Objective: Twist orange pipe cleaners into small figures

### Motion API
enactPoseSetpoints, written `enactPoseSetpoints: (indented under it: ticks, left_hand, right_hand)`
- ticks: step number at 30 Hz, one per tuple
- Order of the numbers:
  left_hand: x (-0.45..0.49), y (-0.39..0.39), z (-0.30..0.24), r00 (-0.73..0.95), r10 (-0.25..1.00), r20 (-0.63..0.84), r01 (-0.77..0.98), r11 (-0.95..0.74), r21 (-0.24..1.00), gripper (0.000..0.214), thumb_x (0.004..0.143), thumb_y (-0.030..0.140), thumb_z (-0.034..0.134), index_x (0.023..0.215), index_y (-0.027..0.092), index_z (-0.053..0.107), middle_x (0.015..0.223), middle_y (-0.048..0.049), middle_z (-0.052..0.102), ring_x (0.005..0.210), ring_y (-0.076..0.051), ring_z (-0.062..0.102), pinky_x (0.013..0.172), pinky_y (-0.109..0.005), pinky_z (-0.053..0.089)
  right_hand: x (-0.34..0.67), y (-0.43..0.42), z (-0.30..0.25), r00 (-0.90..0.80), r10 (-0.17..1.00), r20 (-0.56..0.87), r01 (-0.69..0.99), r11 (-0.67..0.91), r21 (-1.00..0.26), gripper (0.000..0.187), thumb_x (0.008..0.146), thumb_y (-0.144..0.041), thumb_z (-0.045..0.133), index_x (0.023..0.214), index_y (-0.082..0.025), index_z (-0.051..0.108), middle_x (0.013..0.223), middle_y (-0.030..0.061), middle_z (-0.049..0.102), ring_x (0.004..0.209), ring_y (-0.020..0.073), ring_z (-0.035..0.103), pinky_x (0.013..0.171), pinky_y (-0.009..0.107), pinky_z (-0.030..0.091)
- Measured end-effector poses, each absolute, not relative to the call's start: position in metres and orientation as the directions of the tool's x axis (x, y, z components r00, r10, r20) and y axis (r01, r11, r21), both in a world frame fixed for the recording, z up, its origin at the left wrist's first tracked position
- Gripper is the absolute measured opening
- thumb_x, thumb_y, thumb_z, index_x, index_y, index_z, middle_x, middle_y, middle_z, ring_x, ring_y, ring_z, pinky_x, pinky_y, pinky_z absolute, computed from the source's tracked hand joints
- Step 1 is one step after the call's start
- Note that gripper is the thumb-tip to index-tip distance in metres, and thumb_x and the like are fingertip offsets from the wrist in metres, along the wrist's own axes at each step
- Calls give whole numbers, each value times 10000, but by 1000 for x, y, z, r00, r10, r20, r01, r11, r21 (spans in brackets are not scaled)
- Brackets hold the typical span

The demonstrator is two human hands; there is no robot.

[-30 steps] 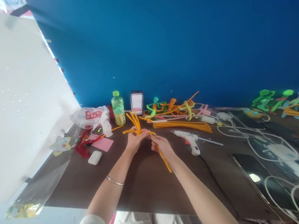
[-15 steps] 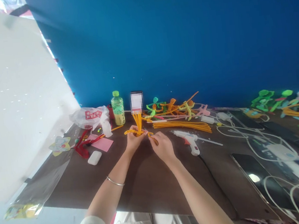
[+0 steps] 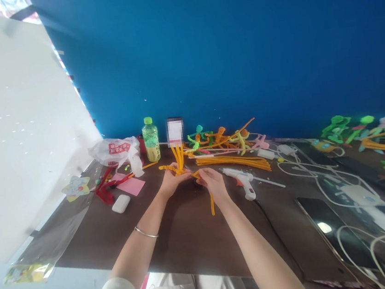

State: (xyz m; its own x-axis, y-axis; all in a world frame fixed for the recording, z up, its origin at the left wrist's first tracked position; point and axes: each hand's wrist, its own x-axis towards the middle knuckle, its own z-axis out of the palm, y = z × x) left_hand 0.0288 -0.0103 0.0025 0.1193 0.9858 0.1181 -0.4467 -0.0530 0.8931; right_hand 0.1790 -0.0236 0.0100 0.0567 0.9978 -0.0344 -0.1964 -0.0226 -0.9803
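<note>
Near the middle of the table, my left hand (image 3: pixel 172 182) is closed around a bunch of orange pipe cleaners (image 3: pixel 178 156). Several straight stems rise from it, and a twisted length sticks out to the left. My right hand (image 3: pixel 215 184), just to the right, pinches another part of the orange pipe cleaners between thumb and fingers. A loose orange end (image 3: pixel 212 204) hangs below its palm. Fingers hide where the stems join. A phone (image 3: pixel 176 132) with a blurred screen stands upright behind the stems.
A white glue gun (image 3: pixel 241 178) lies right of my hands, its cord running forward. Behind it are a pile of orange pipe cleaners (image 3: pixel 236 162) and small pipe-cleaner figures (image 3: pixel 221 136). To the left stand a green-capped bottle (image 3: pixel 151 142), red-handled scissors (image 3: pixel 104 191) and a white case (image 3: pixel 121 203).
My right hand has moved slightly right, drawing an orange pipe cleaner out from the bunch; its loose end now hangs below the hand. My left hand keeps its hold.
</note>
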Motion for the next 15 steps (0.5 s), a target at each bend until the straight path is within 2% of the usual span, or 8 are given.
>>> enactPoseSetpoints:
  ticks: [3,7,11,15]
  left_hand:
    - [30,-10,2,177,982,69,-537,38,843,410,524,192,783,772,163,458,720,9,643,722,-153,647,781,-362,505]
    - [34,-11,3,172,984,40,-602,72,795,404,523,177,787,780,158,475,705,21,626,715,-131,639,797,-337,498]
    - [37,-8,-1,68,997,41,-627,11,779,400,524,187,787,759,155,465,702,14,630,719,-127,638,803,-326,489]
    - [38,-6,-6,-49,997,63,-564,-80,822,406,525,215,785,737,158,444,723,-13,648,739,-156,643,783,-344,490]
  right_hand:
    - [177,-24,8,-133,966,-222,-458,-259,-851,174,645,-329,698,689,-193,598,599,-21,584,491,83,524,551,244,481]
    - [169,-29,5,-293,914,-281,-550,-402,-732,67,731,-246,612,689,-198,593,547,-39,527,447,60,478,509,205,465]
    - [160,-34,3,-273,917,-292,-499,-394,-771,130,726,-313,627,712,-186,600,518,-45,484,404,49,416,450,194,421]
    - [156,-35,1,-134,971,-200,-332,-234,-914,271,666,-425,659,687,-164,590,456,-59,418,371,50,330,384,204,311]
